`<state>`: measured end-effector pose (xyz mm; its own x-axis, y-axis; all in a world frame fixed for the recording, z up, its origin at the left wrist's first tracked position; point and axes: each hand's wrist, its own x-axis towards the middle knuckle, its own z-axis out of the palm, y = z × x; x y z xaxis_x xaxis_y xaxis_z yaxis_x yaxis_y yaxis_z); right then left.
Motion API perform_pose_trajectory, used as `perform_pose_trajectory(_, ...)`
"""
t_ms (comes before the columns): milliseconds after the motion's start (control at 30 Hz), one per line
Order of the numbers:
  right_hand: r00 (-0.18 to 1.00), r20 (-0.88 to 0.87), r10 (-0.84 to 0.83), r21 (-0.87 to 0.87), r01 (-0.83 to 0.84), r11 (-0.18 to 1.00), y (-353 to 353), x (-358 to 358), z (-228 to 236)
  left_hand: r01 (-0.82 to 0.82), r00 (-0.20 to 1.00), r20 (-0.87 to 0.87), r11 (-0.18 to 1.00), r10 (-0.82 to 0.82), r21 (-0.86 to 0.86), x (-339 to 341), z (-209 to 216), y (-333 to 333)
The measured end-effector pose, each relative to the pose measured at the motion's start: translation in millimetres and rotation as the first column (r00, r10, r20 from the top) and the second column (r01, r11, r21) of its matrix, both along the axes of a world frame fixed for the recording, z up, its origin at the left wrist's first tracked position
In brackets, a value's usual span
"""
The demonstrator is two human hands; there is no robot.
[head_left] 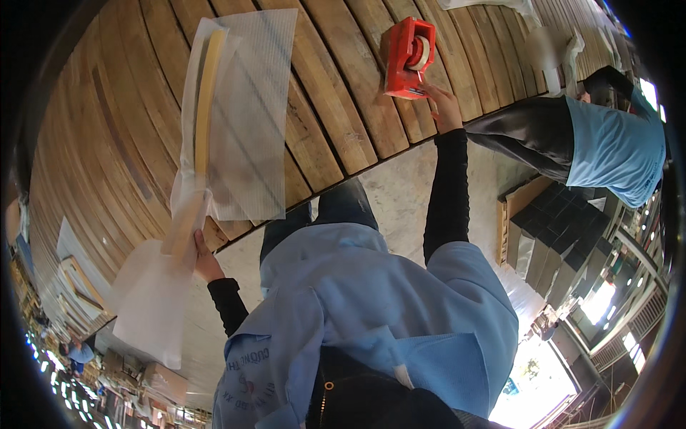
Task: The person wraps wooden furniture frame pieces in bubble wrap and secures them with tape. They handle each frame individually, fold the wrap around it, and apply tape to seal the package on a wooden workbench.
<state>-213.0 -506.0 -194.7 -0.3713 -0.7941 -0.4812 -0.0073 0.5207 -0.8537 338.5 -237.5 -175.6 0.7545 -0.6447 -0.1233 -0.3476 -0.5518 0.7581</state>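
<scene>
A long, slightly curved pale wooden strip [208,114] lies on a sheet of translucent white foam wrap [259,107], partly covered by it. Its near end reaches past the table edge, with the foam folded round it. My left hand [207,259] is closed on that wrapped near end; some fingers are hidden behind the foam. To the right, a red tape dispenser [400,61] holding a roll of tape [422,53] stands on the slatted table. My right hand [446,109] is at the dispenser's near end, its fingertips pinched on the tape at the cutting edge.
The wooden slatted table [343,136] has gaps between its boards. More foam sheet [153,300] hangs over its near edge. At far left lies a wooden frame piece [84,284] on white sheeting. A co-worker in a blue shirt [611,146] stands right, near stacked dark boxes [561,222].
</scene>
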Motion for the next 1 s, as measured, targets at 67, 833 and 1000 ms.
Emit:
perform_pose_trajectory(67,0.989,-0.114,-0.096,0.028,0.1,0.995,0.8,-0.6,-1.1,0.04,0.999,-0.003,0.999,-0.04,0.024,2.2,-1.1,4.1)
perform_pose_trajectory(833,-0.103,0.197,0.975,-0.087,-0.992,-0.087,-0.7,438.4,108.4,-0.324,0.806,0.42,0.904,0.418,-0.278,-104.6,-18.0,-8.3)
perform_pose_trajectory(1000,-0.833,0.127,0.538,-0.043,-0.546,-0.836,40.4,575.1,105.0,-0.401,0.892,0.059,0.843,0.449,-0.358,-120.5,-11.0,-16.2)
